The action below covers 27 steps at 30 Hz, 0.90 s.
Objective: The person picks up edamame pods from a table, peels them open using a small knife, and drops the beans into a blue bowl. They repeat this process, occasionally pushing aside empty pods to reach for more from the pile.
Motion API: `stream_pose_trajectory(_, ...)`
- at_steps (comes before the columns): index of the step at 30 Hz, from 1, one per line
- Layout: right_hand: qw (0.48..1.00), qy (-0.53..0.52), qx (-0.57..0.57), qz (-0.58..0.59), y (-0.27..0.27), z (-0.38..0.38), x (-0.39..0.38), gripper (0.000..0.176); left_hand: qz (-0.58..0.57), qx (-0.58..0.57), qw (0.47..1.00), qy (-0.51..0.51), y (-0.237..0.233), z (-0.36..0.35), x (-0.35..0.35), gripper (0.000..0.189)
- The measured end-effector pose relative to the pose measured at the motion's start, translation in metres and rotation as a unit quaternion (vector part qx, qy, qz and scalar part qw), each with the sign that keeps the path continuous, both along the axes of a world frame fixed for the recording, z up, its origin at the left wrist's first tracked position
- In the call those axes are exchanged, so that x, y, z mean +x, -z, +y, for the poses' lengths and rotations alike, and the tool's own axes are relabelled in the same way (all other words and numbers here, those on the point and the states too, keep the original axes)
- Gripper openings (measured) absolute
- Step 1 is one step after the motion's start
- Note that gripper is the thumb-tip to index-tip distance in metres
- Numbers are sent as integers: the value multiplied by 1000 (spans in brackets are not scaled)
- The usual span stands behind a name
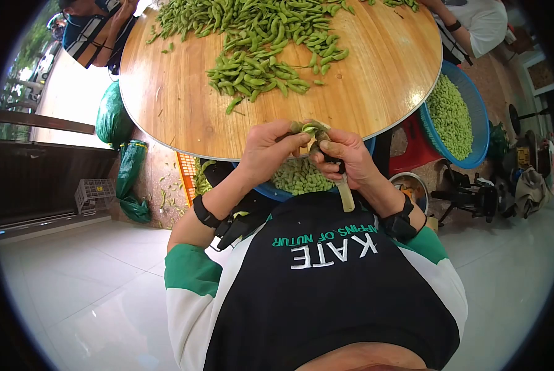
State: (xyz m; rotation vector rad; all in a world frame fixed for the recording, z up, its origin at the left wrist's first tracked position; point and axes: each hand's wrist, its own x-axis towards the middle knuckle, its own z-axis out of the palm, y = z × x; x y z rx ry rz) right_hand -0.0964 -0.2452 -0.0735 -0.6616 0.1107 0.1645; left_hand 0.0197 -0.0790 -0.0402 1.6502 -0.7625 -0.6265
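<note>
Near the table's front edge, my left hand [271,147] pinches a green bean pod [313,127] between thumb and fingers. My right hand [345,154] meets it from the other side, its fingers closed around the pod's end and a dark object with a pale strip [346,196] hanging below; what the dark part is, I cannot make out. Both hands are close together over a blue basin of shelled beans [298,176]. A large heap of green pods [252,71] lies on the round wooden table [166,111] beyond them.
At the right stands a blue basket [484,133] full of shelled beans [449,114]. An orange crate [184,179] holds empty pods at the left. Green sacks [113,114] and a grey wire crate [96,196] are further left. Two other people [484,28] sit across the table.
</note>
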Motion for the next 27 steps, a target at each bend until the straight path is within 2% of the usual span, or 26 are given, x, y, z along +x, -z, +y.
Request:
stream_pose_trajectory(1,1000,0,0,-1,-1,-1,-1,19,142,-22,990,4,2,-1,1,12)
stream_pose_trajectory(2,994,13,-106,-14,-1,-3,-2,20,281,-43,959,8,4,-2,1,12)
stream_pose_trajectory(3,977,26,-210,-27,-2,-3,-3,21,281,-43,959,9,8,-2,0,12)
stream_pose_trajectory(4,977,26,-210,-26,-2,-2,-4,21,235,-11,972,20,12,-2,-1,12)
stream_pose_trajectory(5,957,55,-283,-26,-3,1,-7,26,189,21,981,31,14,-1,-2,13)
stream_pose_trajectory(6,931,84,-355,-26,-3,3,-7,31,190,21,981,31,14,-2,-6,13)
stream_pose_trajectory(7,931,85,-355,-26,-1,6,-6,31,49,29,998,29,14,-2,-11,11)
stream_pose_trajectory(8,884,158,-429,-94,4,10,-2,29,-93,36,995,26,14,-4,-15,10)
stream_pose_trajectory(9,822,229,-496,-161,6,11,0,28,-94,35,995,26,14,-5,-16,10)
stream_pose_trajectory(11,810,222,-522,-147,4,8,-2,26,-236,12,971,33,17,-6,-19,11)
stream_pose_trajectory(13,798,211,-548,-135,4,7,-4,25,-243,20,969,38,13,-4,-23,12)
stream_pose_trajectory(15,755,204,-611,-121,6,7,-6,23,-251,29,967,44,11,-3,-25,12)
stream_pose_trajectory(16,755,205,-611,-120,7,8,-7,23,-272,34,961,47,10,-3,-27,12)
stream_pose_trajectory(18,674,236,-681,-158,10,9,-5,17,-294,39,954,47,10,-1,-30,12)
stream_pose_trajectory(19,674,236,-681,-158,8,9,-5,17,-308,36,950,41,11,-1,-32,11)
stream_pose_trajectory(21,777,202,-590,-91,2,9,-5,12,-323,33,945,38,10,0,-32,11)
stream_pose_trajectory(22,777,202,-589,-92,2,8,-6,12,-279,42,959,29,8,2,-30,10)
stream_pose_trajectory(24,893,144,-423,-47,0,5,-8,12,-233,52,971,19,6,5,-27,9)
stream_pose_trajectory(25,893,144,-424,-47,-1,3,-9,12,-200,56,978,28,5,6,-25,8)
stream_pose_trajectory(27,907,70,-413,-38,-6,-1,-11,11,-166,61,983,38,6,9,-22,7)
